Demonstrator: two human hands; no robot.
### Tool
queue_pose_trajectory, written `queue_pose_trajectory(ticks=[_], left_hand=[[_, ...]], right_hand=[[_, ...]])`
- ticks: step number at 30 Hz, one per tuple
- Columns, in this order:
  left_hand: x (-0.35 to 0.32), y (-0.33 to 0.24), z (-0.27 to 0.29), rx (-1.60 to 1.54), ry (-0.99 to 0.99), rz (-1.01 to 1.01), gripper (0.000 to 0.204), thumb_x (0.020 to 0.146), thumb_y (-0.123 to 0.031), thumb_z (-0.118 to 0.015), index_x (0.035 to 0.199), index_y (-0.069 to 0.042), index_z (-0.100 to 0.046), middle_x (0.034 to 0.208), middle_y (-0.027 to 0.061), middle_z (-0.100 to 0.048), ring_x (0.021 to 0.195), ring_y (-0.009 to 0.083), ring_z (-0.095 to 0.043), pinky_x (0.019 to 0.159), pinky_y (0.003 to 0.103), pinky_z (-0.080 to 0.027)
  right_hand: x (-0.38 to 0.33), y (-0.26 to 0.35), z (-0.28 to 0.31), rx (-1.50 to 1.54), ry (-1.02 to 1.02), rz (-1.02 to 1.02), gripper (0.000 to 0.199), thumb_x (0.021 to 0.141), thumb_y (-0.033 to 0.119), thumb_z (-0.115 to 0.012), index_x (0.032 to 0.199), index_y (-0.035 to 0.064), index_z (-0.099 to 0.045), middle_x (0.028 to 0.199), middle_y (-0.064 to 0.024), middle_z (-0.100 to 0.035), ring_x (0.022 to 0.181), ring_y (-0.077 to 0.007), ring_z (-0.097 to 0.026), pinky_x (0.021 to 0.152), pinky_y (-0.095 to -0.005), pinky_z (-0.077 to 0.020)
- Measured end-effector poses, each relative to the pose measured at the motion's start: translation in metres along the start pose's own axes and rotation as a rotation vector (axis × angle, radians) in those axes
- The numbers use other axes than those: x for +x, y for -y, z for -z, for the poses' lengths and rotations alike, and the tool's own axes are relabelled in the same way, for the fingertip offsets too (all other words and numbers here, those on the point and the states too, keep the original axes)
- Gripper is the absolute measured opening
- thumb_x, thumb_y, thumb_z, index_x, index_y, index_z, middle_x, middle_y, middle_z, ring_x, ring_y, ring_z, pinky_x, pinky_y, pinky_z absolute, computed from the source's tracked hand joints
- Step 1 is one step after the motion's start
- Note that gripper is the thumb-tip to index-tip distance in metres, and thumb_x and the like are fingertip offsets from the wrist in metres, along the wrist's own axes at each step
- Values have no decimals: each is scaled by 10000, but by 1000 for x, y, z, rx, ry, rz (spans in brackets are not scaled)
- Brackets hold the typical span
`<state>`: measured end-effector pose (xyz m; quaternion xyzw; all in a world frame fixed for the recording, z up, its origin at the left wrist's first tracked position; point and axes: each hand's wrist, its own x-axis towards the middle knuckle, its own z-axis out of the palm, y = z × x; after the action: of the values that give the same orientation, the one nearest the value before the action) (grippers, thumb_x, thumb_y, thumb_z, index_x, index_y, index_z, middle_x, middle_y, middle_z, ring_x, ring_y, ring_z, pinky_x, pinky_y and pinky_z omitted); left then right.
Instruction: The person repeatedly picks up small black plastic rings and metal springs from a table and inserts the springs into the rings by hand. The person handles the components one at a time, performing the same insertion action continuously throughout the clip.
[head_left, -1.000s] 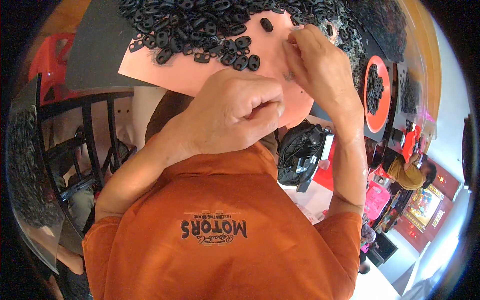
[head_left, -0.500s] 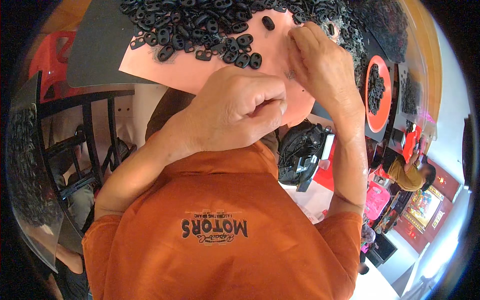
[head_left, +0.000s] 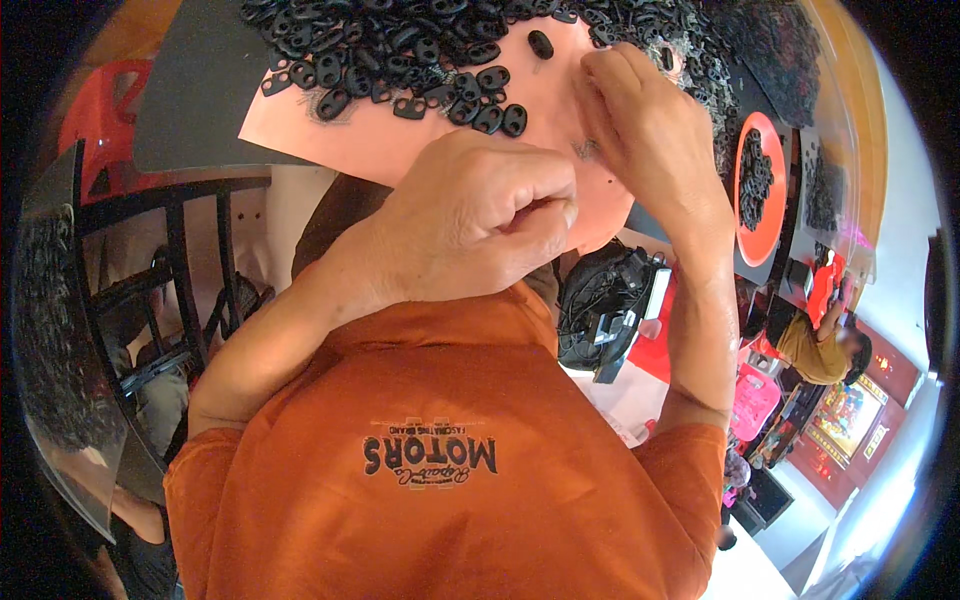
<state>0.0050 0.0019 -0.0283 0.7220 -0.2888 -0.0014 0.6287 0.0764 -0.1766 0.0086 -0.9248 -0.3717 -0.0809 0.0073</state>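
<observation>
My left hand (head_left: 480,215) is curled into a fist above the near edge of a pink sheet (head_left: 300,128). Whatever it may hold is hidden inside the fingers. Farther right, my right hand (head_left: 655,135) hangs over the sheet with its fingers bent down and pressed together. Its fingertips are turned away, so I cannot make out what is between them. Beyond both hands lies a heap of black two-hole cord locks (head_left: 400,45). One black oval piece (head_left: 540,44) sits apart, left of my right hand. Tiny metal springs (head_left: 668,55) are scattered just past that hand.
At the right, a red oval plate (head_left: 743,225) holds small black parts. A dark mat (head_left: 195,90) lies under the sheet. A red chair (head_left: 95,110) and a black metal frame (head_left: 180,250) stand at the left. Another person (head_left: 815,350) is far off at the right.
My right hand has shifted very slightly to the right and its fingers have moved a little. The left fist keeps its shape and nearly its place.
</observation>
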Motion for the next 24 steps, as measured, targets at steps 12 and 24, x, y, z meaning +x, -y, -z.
queue_pose_trajectory(ticks=[12,24], left_hand=[[1,-3,3,-21,28,90,201,809,-105,-550,653,-27,-450,547,33,-343,469,121,-357,440,283,-291],[5,-4,6,-49,58,111,154,800,-90,-552,678,-19,-488,565,33,-409,490,115,-402,456,268,-318]], right_hand=[[-4,-7,-1,208,-73,-102,133,805,174,-572,795,48,-531,717,-150,-546,657,-349,-584,537,-427,-460],[-2,-36,6,333,-217,-193,139,816,144,-571,887,25,-568,793,-165,-561,672,-351,-572,580,-401,-459]])
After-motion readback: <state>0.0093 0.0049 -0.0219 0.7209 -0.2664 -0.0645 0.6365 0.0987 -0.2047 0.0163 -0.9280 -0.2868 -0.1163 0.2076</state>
